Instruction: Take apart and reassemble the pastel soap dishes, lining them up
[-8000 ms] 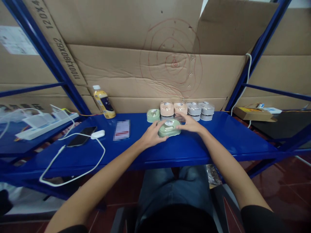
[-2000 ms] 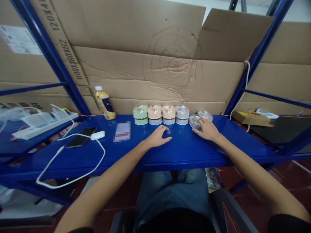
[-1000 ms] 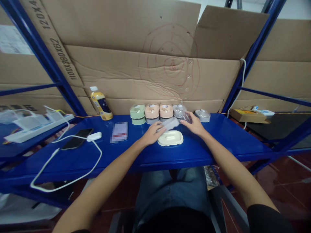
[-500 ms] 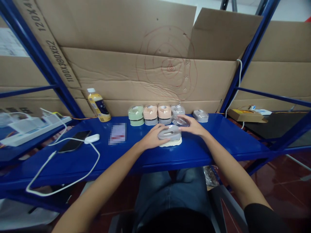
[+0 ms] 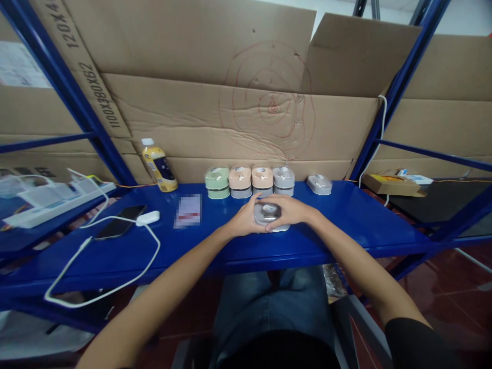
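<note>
A small grey plastic box [image 5: 263, 219], shaped like a soap box, sits on the blue shelf in front of me with a clear lid [image 5: 272, 209] over its top. My left hand [image 5: 243, 219] wraps round its left side. From the right, my right hand [image 5: 295, 208] closes on the lid and the box, its thumb across the front. A pale edge shows under the box at its lower right. Just behind my hands stand similar lidded boxes in a row: a green one [image 5: 217, 183], two peach ones [image 5: 240, 180] and a grey one [image 5: 283, 179].
A single low grey box [image 5: 320, 184] stands apart at the right. To the left are a yellow bottle [image 5: 159, 166], a blurred card [image 5: 188, 211], a phone [image 5: 121, 222] and a white cable [image 5: 157, 251]. Cardboard [image 5: 184, 113] walls off the back.
My right hand has brought the clear lid left and down onto the grey box, covering its slotted top. Both hands now close round the box. The view has shifted slightly.
</note>
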`<action>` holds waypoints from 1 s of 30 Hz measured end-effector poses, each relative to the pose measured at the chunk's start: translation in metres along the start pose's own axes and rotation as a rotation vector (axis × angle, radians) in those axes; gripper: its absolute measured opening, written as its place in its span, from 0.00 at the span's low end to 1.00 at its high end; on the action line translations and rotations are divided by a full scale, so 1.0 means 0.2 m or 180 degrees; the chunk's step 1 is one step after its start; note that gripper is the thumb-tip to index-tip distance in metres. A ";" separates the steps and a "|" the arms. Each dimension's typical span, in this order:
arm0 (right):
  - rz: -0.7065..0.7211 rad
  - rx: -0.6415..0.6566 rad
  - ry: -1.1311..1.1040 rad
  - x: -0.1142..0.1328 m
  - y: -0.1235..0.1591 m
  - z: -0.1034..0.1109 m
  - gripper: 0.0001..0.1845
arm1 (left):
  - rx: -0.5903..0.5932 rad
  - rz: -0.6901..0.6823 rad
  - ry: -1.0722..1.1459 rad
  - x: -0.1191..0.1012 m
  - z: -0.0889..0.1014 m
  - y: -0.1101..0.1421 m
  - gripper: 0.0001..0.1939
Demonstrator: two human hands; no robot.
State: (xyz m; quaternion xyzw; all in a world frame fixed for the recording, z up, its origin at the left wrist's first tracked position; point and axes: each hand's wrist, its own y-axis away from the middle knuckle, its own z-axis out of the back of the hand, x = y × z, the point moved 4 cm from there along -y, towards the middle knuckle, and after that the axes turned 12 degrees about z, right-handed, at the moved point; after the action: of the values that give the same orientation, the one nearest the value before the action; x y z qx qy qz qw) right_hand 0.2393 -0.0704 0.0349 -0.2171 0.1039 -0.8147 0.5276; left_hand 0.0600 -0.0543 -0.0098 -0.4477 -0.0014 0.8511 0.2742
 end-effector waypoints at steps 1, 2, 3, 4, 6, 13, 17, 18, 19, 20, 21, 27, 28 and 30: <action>-0.0022 0.0035 0.0066 0.01 -0.01 -0.01 0.51 | 0.0031 -0.0005 0.0030 0.01 0.00 0.00 0.67; -0.0066 0.0064 0.0141 0.01 -0.01 -0.02 0.51 | 0.0066 0.0002 0.0045 0.02 -0.01 -0.01 0.68; -0.0124 0.0095 0.0220 0.01 -0.01 -0.03 0.51 | 0.0106 0.0020 0.0039 0.03 -0.01 -0.01 0.69; -0.0185 0.0123 0.0301 0.02 0.00 -0.04 0.50 | 0.0142 0.0047 0.0016 0.04 -0.01 -0.01 0.69; -0.0283 0.0145 0.0418 0.03 0.03 -0.04 0.48 | 0.0188 0.0097 -0.0048 0.05 -0.02 -0.01 0.70; -0.0197 -0.0025 0.0400 0.08 0.25 -0.03 0.45 | 0.0259 0.0118 -0.0116 0.04 -0.04 -0.01 0.66; -0.0275 -0.0120 0.0491 0.10 0.33 -0.04 0.46 | 0.0406 0.0091 -0.0035 0.02 -0.06 -0.01 0.63; -0.0275 -0.0127 0.0514 0.10 0.34 -0.05 0.46 | 0.0419 0.0105 -0.0031 0.02 -0.06 -0.01 0.63; -0.0278 -0.0124 0.0530 0.10 0.33 -0.05 0.45 | 0.0424 0.0113 -0.0044 0.02 -0.05 -0.01 0.62; -0.0286 -0.0110 0.0540 0.11 0.33 -0.05 0.45 | 0.0421 0.0113 -0.0074 0.02 -0.05 -0.01 0.61; -0.0299 -0.0078 0.0543 0.11 0.32 -0.05 0.45 | 0.0413 0.0105 -0.0120 0.01 -0.05 -0.01 0.61; -0.0472 0.0263 0.0778 0.14 0.39 -0.02 0.52 | 0.0262 0.0019 -0.0365 0.02 -0.04 -0.01 0.53; -0.0539 0.0300 0.0917 0.16 0.42 -0.01 0.51 | 0.0193 0.0019 -0.0403 0.03 -0.04 -0.01 0.50; -0.0752 0.0379 0.1272 0.18 0.52 0.02 0.48 | 0.0046 0.0031 -0.0515 0.04 -0.03 -0.02 0.41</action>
State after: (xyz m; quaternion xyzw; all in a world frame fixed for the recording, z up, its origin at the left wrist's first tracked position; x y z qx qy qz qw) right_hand 0.3131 -0.1466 0.0069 -0.0307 0.1320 -0.9022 0.4095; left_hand 0.0625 -0.0495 -0.0182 -0.3754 -0.0152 0.8858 0.2723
